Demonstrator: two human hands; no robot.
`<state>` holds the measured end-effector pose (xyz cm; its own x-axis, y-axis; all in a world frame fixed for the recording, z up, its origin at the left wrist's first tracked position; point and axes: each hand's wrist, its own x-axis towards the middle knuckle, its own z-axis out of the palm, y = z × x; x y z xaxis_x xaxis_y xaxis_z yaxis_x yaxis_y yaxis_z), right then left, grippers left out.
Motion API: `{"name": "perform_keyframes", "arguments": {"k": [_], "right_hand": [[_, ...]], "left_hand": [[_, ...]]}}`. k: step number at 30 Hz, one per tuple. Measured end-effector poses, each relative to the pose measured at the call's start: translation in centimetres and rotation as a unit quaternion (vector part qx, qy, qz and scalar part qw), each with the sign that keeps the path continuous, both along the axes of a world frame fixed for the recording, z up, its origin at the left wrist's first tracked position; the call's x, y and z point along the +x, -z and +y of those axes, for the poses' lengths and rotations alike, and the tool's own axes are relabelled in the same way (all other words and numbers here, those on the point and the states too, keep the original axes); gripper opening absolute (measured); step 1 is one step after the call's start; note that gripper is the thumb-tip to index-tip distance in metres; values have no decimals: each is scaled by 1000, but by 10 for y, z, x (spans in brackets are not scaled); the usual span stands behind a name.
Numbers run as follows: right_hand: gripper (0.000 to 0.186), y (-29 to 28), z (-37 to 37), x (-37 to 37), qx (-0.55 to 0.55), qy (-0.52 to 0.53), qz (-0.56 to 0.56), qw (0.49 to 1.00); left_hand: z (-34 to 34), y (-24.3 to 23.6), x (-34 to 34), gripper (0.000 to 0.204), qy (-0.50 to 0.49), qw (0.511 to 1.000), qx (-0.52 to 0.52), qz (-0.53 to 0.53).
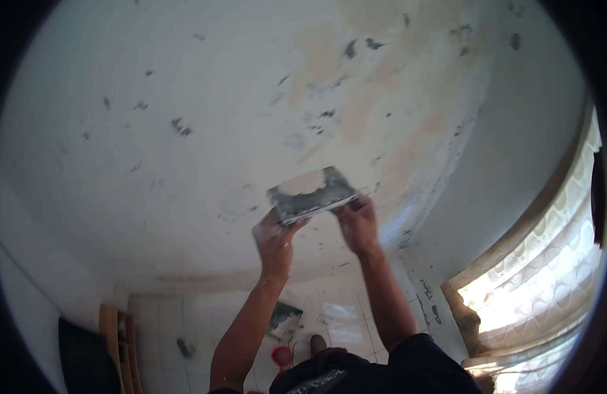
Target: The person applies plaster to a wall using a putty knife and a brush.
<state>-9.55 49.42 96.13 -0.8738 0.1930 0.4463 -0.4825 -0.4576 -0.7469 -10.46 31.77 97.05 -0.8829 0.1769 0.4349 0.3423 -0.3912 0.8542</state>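
Both of my hands are raised before the wall, holding a flat rectangular plastering board (336,186) tilted toward me. Its grey face is smeared, and a spread of cream-coloured putty (304,182) covers its far left part. My left hand (273,238) is closed on the near left corner, with whitish residue on the skin. My right hand (360,226) grips the near right corner, its fingers partly hidden beneath the edge. A pale strip runs along the board's near edge; whether it is a separate blade I cannot make out.
Dark chips and beige patches mark the white wall (205,157). On the tiled floor below lie a grey-and-white smeared board (285,320) and a red object (281,356) near my shoe (318,344). Wooden shelving (111,341) stands left; a patterned curtain (526,295) hangs right.
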Motion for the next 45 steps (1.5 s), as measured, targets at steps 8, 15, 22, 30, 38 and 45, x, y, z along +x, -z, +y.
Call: {"name": "perform_keyframes", "arguments": {"k": [8, 15, 22, 30, 38, 45], "right_hand": [[30, 4, -41, -8, -185, -43, -6, 982], [34, 1, -72, -3, -218, -1, -48, 975], [33, 22, -100, -25, -265, 24, -49, 963], [41, -8, -152, -28, -319, 59, 56, 944], [42, -62, -168, -60, -324, 143, 60, 933], [38, -118, -136, -134, -289, 154, 86, 941]], "left_hand": [[15, 1, -8, 29, -52, 995, 82, -18], [15, -6, -4, 28, -28, 988, 127, -85], [-28, 12, -24, 28, -9, 997, 73, -27], [-152, 4, -57, 30, 47, 984, -138, 105], [-246, -109, -172, 24, -155, 885, -238, 368], [-243, -188, -236, 24, -268, 787, -274, 483]]}}
